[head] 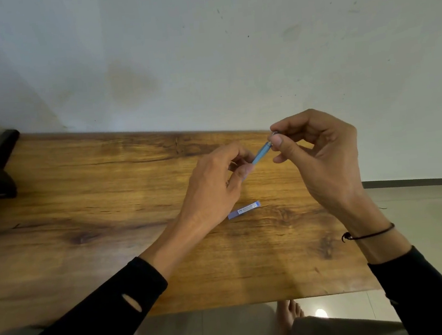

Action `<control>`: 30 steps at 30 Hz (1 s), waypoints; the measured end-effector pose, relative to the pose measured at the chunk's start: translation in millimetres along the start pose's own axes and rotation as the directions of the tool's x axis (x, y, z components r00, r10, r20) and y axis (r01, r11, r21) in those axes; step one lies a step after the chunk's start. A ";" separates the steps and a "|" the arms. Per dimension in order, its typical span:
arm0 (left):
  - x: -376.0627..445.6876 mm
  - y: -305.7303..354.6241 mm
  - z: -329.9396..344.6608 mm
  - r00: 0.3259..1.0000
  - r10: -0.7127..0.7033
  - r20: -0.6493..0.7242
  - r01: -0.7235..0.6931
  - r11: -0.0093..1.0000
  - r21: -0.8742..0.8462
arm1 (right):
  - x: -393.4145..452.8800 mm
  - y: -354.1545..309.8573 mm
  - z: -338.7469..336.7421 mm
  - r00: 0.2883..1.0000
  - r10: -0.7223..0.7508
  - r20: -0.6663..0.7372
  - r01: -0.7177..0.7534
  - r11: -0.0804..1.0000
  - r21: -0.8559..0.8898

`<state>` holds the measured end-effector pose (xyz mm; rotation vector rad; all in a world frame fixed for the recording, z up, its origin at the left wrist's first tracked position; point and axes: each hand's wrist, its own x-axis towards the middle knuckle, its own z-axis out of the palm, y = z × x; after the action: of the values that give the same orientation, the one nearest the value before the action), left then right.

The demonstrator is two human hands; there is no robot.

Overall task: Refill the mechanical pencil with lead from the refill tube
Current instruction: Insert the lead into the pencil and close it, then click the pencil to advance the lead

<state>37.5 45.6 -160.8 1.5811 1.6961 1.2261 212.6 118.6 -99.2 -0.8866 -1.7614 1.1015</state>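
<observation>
Looks like cap-off step: right hand (319,157) fingertips pinched shut on small metal cap end of blue mechanical pencil (261,153), left hand (216,187) fingers closed round barrel lower down. Pencil held tilted above wooden table (81,198). Refill tube (244,210) lies flat on table, just below pencil, untouched. Next, probably: pull cap free, then grab tube.
</observation>
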 end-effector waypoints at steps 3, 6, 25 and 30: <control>0.0 1.0 -0.7 1.000 -0.007 -0.007 0.007 1.000 0.001 | -0.1 2.0 0.8 1.000 0.015 -0.003 -0.015 1.000 -0.006; 0.5 -0.3 -1.4 1.000 -0.023 -0.011 0.023 1.000 0.015 | 0.7 4.1 1.2 1.000 0.022 0.011 -0.022 0.999 -0.023; 2.1 16.8 -5.7 1.000 -0.023 -0.016 0.022 0.998 -0.065 | 3.0 -11.0 4.5 0.991 0.133 0.021 -0.134 0.986 0.094; 4.2 34.8 -10.7 0.999 -0.026 -0.027 0.020 0.981 -0.195 | 0.7 -24.7 9.8 0.996 0.093 -0.006 -0.092 0.994 0.052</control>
<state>44.9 43.8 -125.0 1.4295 1.5548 1.3656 200.3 107.2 -78.6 -0.9476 -1.6918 1.1960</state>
